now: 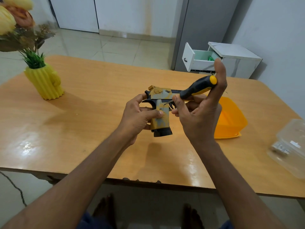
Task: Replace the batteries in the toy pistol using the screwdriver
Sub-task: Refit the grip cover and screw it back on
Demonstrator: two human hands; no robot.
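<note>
The toy pistol [160, 111] was held up above the middle of the tabletop [92, 90], not touching it, with its black magazine base pointing down toward the person. The left hand [137, 116] gripped it from the left side: the fingers were wrapped around the back of the grip and the thumb lay across the yellow grip panel. The barrel end pointed to the right of the pistol and was hidden behind the other hand.

The right hand [200, 111] was just to the right of the pistol and held the screwdriver [197, 88]. Its thumb and first fingers pinched the black handle near the metal shaft, while the yellow end of the handle rested against the palm side of the hand (one finger stood straight up, away from the tool). The thin shaft went down and left from the handle, and its tip touched the side of the pistol just above the grip, near the trigger.

Behind the right hand, to the right of the pistol, an orange container [231, 119] sat on the tabletop. Farther right of the pistol stood a clear plastic box [292, 146] with small items inside, too blurred to name. Far left of the pistol was a yellow cactus-shaped vase [44, 81] with artificial flowers.
</note>
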